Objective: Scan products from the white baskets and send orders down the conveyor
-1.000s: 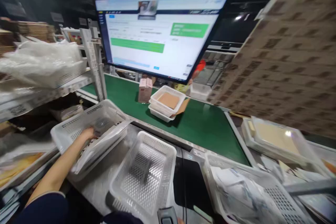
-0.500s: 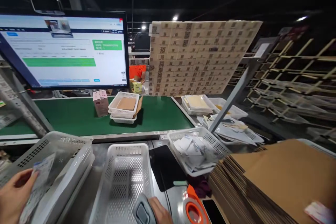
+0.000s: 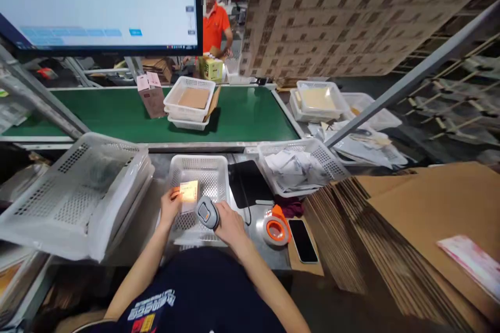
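Observation:
My left hand (image 3: 170,204) pinches a small packet (image 3: 189,190) over the white perforated basket (image 3: 213,170) in front of me; the packet glows in the scanner's light. My right hand (image 3: 230,225) is wrapped around a grey handheld barcode scanner (image 3: 205,213), its head aimed at the packet from just to the right. Both hands sit close together at the near end of the basket.
Stacked white baskets (image 3: 74,197) stand at left, a basket of crumpled papers (image 3: 299,166) at right. An orange tape roll (image 3: 275,230), a phone (image 3: 302,233) and flat cardboard (image 3: 422,229) lie to the right. Beyond, a green conveyor (image 3: 117,109) carries baskets (image 3: 189,101) and a box; a person in orange (image 3: 215,23) stands behind.
My left hand carried the packet from the left baskets to above the centre basket. My right hand raised the scanner to it. My view tilted downward.

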